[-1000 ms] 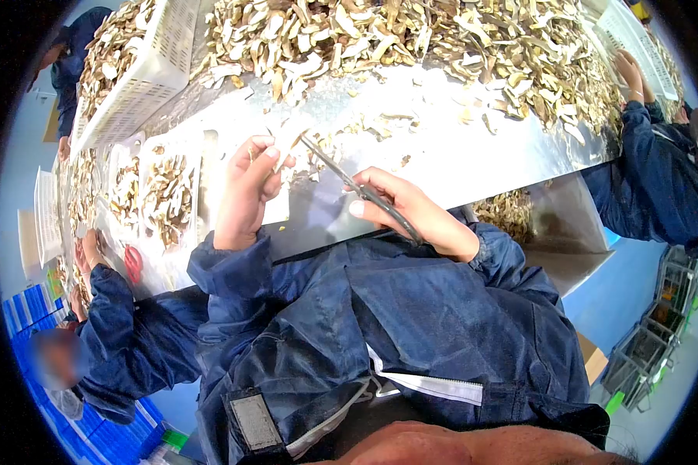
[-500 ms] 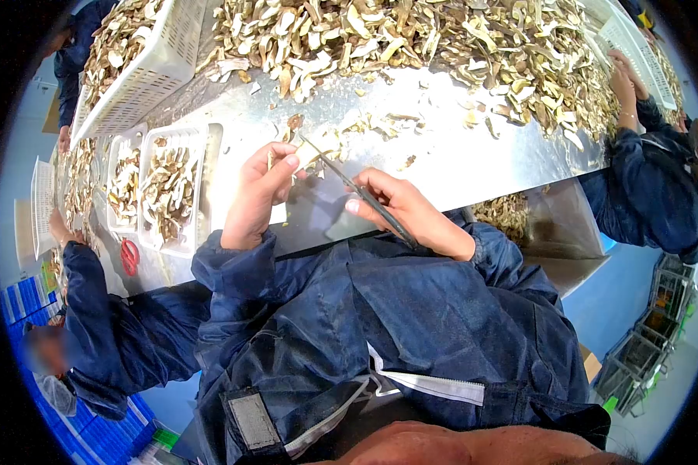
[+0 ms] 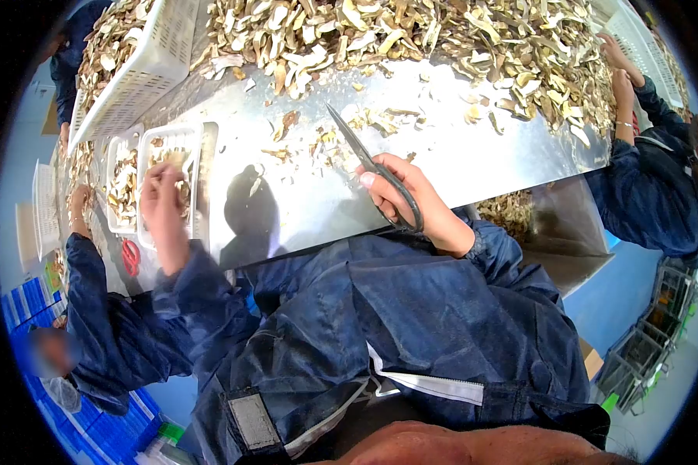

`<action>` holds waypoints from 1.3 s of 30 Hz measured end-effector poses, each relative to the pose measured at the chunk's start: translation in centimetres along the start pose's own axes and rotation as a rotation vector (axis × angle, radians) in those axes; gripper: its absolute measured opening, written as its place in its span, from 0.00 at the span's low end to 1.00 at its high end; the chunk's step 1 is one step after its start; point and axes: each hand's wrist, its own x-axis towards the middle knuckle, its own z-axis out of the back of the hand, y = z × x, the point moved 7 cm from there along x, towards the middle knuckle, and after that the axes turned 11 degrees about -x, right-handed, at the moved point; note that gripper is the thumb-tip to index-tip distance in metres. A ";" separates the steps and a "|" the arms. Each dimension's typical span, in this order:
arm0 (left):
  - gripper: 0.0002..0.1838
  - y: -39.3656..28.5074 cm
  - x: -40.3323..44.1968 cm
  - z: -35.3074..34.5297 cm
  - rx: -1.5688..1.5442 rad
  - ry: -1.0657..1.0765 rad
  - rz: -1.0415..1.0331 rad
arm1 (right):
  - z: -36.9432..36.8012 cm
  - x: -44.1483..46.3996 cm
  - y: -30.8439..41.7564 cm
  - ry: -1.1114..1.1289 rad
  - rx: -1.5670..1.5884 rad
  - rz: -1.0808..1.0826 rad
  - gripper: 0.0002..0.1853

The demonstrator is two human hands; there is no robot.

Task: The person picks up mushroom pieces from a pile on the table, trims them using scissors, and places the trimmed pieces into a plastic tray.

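My right hand (image 3: 415,200) is closed round the handles of dark metal scissors (image 3: 350,138), whose blades point up and away over the metal table (image 3: 302,194). My left hand (image 3: 165,213) hangs over the nearer white plastic tub (image 3: 207,170), which holds sliced mushrooms that look dried. Motion smears its fingers, and whether they hold a slice cannot be made out. Small scraps and slices (image 3: 326,143) lie on the table near the scissor tips. A large heap of mushroom slices (image 3: 411,35) covers the far side.
A white slotted crate (image 3: 136,85) full of slices stands at the left, behind a second tub (image 3: 122,221). Red-handled scissors (image 3: 130,257) lie by the tubs. Co-workers' sleeves (image 3: 636,186) and hands are at both sides. Below the table edge is a metal bin (image 3: 570,221).
My left hand has swung left from the scissor tips to above the tub. The slice it pinched is no longer visible. The scissors now point more upward, in my right hand.
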 end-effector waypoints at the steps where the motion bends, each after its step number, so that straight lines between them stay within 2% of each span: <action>1: 0.11 -0.5 1.4 2.5 0.109 -0.050 -0.057 | 0.0 0.0 0.1 -0.003 0.022 0.009 0.17; 3: 0.18 -2.9 3.8 5.1 0.614 -0.080 -0.371 | 0.1 -0.1 0.0 -0.022 0.030 0.039 0.16; 4: 0.27 -2.3 4.5 5.7 0.622 -0.045 -0.242 | 0.2 -0.2 0.2 -0.029 0.031 0.061 0.16; 7: 0.34 -3.3 4.0 4.0 1.333 -0.168 -0.420 | 1.2 -0.3 0.0 -0.126 0.071 0.125 0.17; 8: 0.40 -2.6 5.0 3.6 1.292 -0.105 -0.486 | 1.6 -0.3 -0.1 -0.168 0.089 0.142 0.17; 9: 0.36 -2.3 5.1 2.0 1.117 -0.022 -0.609 | 1.9 -0.4 0.0 -0.204 0.097 0.140 0.17; 10: 0.32 -1.6 4.8 -0.3 0.841 0.103 -0.618 | 2.1 -0.2 -0.3 -0.226 0.137 0.157 0.16; 11: 0.27 -0.3 4.4 -2.7 0.675 0.147 -0.494 | 2.2 -0.1 -0.7 -0.248 0.175 0.175 0.15; 12: 0.24 0.7 3.5 -6.1 0.484 0.251 -0.279 | 2.0 0.0 -0.9 -0.239 0.136 0.167 0.15; 14: 0.19 0.9 1.1 -12.1 0.532 0.453 -0.373 | 1.8 0.0 -1.0 -0.232 0.054 0.160 0.15; 15: 0.17 -0.1 -0.4 -14.6 0.570 0.516 -0.527 | 1.7 -0.1 -0.9 -0.223 0.048 0.162 0.16; 17: 0.14 0.8 -0.9 -17.5 0.734 0.543 -0.766 | 1.5 -0.2 -0.9 -0.206 0.043 0.167 0.16; 20: 0.12 2.5 -0.3 -18.7 0.883 0.572 -0.583 | 1.8 -0.3 -0.9 -0.195 0.080 0.168 0.17; 23: 0.10 3.0 -0.2 -18.4 0.761 0.589 -0.523 | 1.9 -0.2 -1.2 -0.190 0.100 0.180 0.16; 26: 0.09 3.5 0.6 -17.4 0.506 0.578 -0.121 | 1.8 0.0 -1.2 -0.174 0.090 0.180 0.16; 29: 0.17 5.1 2.2 -16.4 -0.022 0.588 0.190 | 1.8 0.0 -1.2 -0.170 0.107 0.175 0.16; 30: 0.21 5.1 2.4 -16.3 -0.096 0.578 0.259 | 1.8 0.0 -1.2 -0.168 0.119 0.175 0.16; 34: 0.17 5.2 4.9 -16.7 -0.187 0.438 0.251 | 1.8 -0.1 -1.2 -0.144 0.125 0.184 0.16; 37: 0.18 6.2 7.5 -18.2 -0.173 0.506 0.245 | 1.8 -0.2 -1.0 -0.148 0.097 0.182 0.16; 39: 0.15 6.6 8.9 -19.1 0.187 0.547 0.019 | 1.8 -0.3 -0.6 -0.156 0.072 0.184 0.18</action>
